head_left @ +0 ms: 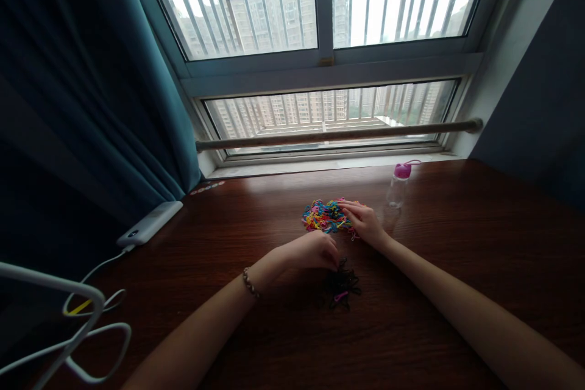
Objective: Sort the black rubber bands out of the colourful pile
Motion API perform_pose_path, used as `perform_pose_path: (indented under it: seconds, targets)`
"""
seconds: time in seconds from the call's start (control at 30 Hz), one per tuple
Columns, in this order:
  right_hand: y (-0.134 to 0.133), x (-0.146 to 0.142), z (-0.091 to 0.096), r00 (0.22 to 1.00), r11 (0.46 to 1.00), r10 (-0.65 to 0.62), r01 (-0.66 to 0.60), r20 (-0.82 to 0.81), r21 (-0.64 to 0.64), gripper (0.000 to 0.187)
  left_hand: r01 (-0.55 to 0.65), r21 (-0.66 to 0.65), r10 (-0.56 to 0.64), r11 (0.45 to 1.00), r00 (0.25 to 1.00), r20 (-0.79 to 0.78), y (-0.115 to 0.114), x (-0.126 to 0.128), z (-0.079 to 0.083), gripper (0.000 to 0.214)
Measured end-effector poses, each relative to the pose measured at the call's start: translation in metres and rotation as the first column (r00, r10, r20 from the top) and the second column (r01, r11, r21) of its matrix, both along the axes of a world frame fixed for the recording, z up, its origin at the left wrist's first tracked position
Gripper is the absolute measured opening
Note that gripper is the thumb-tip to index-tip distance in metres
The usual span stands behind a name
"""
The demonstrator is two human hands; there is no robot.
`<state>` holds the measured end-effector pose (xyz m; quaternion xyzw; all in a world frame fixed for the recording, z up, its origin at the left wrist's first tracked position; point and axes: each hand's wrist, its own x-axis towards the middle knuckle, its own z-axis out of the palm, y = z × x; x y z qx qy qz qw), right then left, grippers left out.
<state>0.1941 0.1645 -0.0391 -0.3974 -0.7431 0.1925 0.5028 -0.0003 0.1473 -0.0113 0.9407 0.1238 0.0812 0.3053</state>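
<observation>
Right hand (363, 221), fingers extended, touches one far bright pile (322, 216); left hand (317, 250), curled, at one near dark pile (346, 285); both grips unclear.

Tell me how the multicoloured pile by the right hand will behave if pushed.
The multicoloured pile would probably spread rather than slide as one block, being many small, separate pieces. It is likely light and floppy, since they look thin and curled. Some may snag together, as they overlap.

Multicoloured bands (320, 217) — blue, yellow, pink; black pile (346, 281) — one magenta strand (340, 296).
</observation>
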Motion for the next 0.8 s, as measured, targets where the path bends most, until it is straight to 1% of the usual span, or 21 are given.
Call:
perform_pose_path:
  seconds: [0.07, 0.17, 0.2, 0.27, 0.3, 0.33, 0.37, 0.4, 0.43, 0.47, 0.5, 0.57, 0.63, 0.7, 0.73, 0.77, 0.8]
  targets:
    - [-0.001, 0.0, 0.0, 1.0, 1.0, 0.004, -0.004, 0.02, 0.002, 0.027, -0.001, 0.031, 0.001, 1.0, 1.0, 0.008, 0.0, 0.0, 0.003, 0.01]
    - [-0.002, 0.0, -0.001, 0.999, 1.0, 0.027, -0.027, 0.032, -0.006, 0.024, -0.053, 0.019, 0.053, 0.998, 0.998, 0.037, -0.001, -0.001, 0.008, 0.016]
    - [-0.002, 0.0, 0.0, 0.999, 0.999, 0.032, -0.032, 0.022, -0.015, 0.024, -0.102, 0.019, 0.101, 0.995, 0.993, 0.054, -0.001, -0.001, 0.008, 0.018]
    - [-0.001, -0.001, 0.0, 0.999, 0.998, 0.044, -0.045, -0.024, -0.045, 0.023, -0.265, 0.033, 0.26, 0.964, 0.959, 0.116, 0.001, -0.001, 0.007, 0.021]
    - [-0.001, -0.001, 0.001, 0.996, 0.995, 0.06, -0.064, -0.059, -0.071, 0.023, -0.369, 0.031, 0.359, 0.929, 0.919, 0.165, 0.003, -0.002, 0.005, 0.021]
    - [-0.001, -0.001, 0.002, 0.991, 0.99, 0.082, -0.093, -0.102, -0.104, 0.023, -0.472, 0.008, 0.459, 0.882, 0.861, 0.22, 0.005, -0.002, 0.003, 0.02]
    - [-0.001, -0.002, 0.003, 0.982, 0.981, 0.11, -0.132, -0.152, -0.145, 0.024, -0.56, -0.042, 0.549, 0.827, 0.79, 0.272, 0.007, -0.002, 0.001, 0.02]
    - [-0.002, -0.003, 0.005, 0.969, 0.965, 0.136, -0.177, -0.208, -0.191, 0.026, -0.622, -0.121, 0.625, 0.773, 0.716, 0.311, 0.009, -0.002, -0.001, 0.022]
    - [-0.004, -0.004, 0.007, 0.951, 0.945, 0.158, -0.224, -0.267, -0.238, 0.028, -0.651, -0.221, 0.684, 0.726, 0.65, 0.331, 0.01, -0.001, -0.003, 0.027]
    - [-0.005, -0.006, 0.009, 0.929, 0.922, 0.177, -0.273, -0.326, -0.277, 0.03, -0.643, -0.336, 0.726, 0.688, 0.602, 0.333, 0.011, -0.001, -0.004, 0.032]
    - [-0.008, -0.008, 0.011, 0.905, 0.898, 0.194, -0.319, -0.38, -0.303, 0.031, -0.599, -0.457, 0.75, 0.657, 0.578, 0.321, 0.012, 0.001, -0.005, 0.037]
    - [-0.013, -0.011, 0.016, 0.861, 0.86, 0.236, -0.401, -0.451, -0.316, 0.033, -0.433, -0.687, 0.763, 0.583, 0.581, 0.282, 0.01, 0.004, -0.006, 0.041]
    - [-0.017, -0.015, 0.019, 0.842, 0.844, 0.285, -0.447, -0.458, -0.297, 0.034, -0.24, -0.853, 0.769, 0.463, 0.588, 0.252, 0.008, 0.008, -0.005, 0.04]
    - [-0.019, -0.018, 0.02, 0.848, 0.846, 0.31, -0.452, -0.43, -0.284, 0.034, -0.099, -0.937, 0.795, 0.336, 0.564, 0.225, 0.005, 0.01, -0.006, 0.035]
    - [-0.02, -0.019, 0.02, 0.852, 0.847, 0.314, -0.451, -0.42, -0.281, 0.034, -0.058, -0.956, 0.811, 0.288, 0.545, 0.211, 0.004, 0.011, -0.007, 0.033]
    - [-0.02, -0.019, 0.019, 0.851, 0.847, 0.316, -0.452, -0.419, -0.28, 0.034, -0.033, -0.966, 0.824, 0.255, 0.53, 0.2, 0.004, 0.011, -0.007, 0.031]
    - [-0.02, -0.02, 0.018, 0.846, 0.844, 0.317, -0.458, -0.429, -0.28, 0.034, -0.022, -0.971, 0.833, 0.236, 0.52, 0.191, 0.004, 0.011, -0.008, 0.029]
